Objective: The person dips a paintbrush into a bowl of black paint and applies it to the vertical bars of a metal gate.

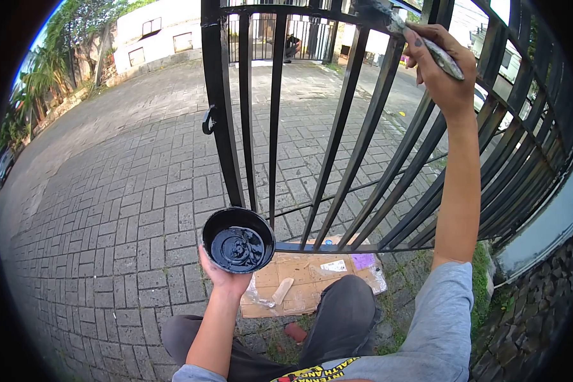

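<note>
My left hand (226,277) is wrapped round the lower side of a black bowl (268,237) with dark, glossy paint (237,248) pooled in the bottom. At the upper right, my right hand (444,67) grips the paint-smeared handle of a paintbrush (449,62). The brush's dark bristles lie against or very close to the top rail of a black metal gate (275,102); the exact contact is hard to make out. Dark paint marks show on a finger of my right hand. The bowl is just in front of the gate's lower left corner.
Flattened cardboard (305,270) lies under the gate's bottom rail, with a scrap of tape on it. A latch loop (208,120) sticks out from the gate's left post. Brick paving (127,191) spreads to the left. A low white wall (541,235) stands at the right.
</note>
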A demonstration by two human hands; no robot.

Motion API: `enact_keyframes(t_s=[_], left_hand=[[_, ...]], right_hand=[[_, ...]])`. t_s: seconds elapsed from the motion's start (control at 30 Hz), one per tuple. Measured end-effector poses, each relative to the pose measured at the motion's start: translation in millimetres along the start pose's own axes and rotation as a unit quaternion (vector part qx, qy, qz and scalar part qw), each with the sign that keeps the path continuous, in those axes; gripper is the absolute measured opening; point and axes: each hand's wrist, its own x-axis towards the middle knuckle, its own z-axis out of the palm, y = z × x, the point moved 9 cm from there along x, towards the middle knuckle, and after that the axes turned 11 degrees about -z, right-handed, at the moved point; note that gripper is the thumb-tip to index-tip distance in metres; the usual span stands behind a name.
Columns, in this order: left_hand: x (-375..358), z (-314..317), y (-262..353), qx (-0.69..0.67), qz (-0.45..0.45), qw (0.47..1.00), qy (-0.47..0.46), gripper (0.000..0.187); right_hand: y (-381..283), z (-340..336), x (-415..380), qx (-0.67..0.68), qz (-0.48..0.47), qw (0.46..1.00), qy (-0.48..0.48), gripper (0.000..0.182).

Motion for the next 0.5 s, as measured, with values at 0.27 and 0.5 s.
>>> enact_keyframes(t_s=[0.27, 0.5], left_hand=[[3.8, 4.2, -4.6, 0.010, -0.002, 1.000, -0.022, 0.066], [2.6, 7.3, -8.0, 0.016, -0.004, 1.000, -0.018, 0.062]], right_hand=[[-22.7, 3.2, -1.9, -0.158, -0.090, 0.981, -0.071, 0.020], [10.3, -18.2, -22.8, -0.195, -0.032, 0.980, -0.021, 0.016]])
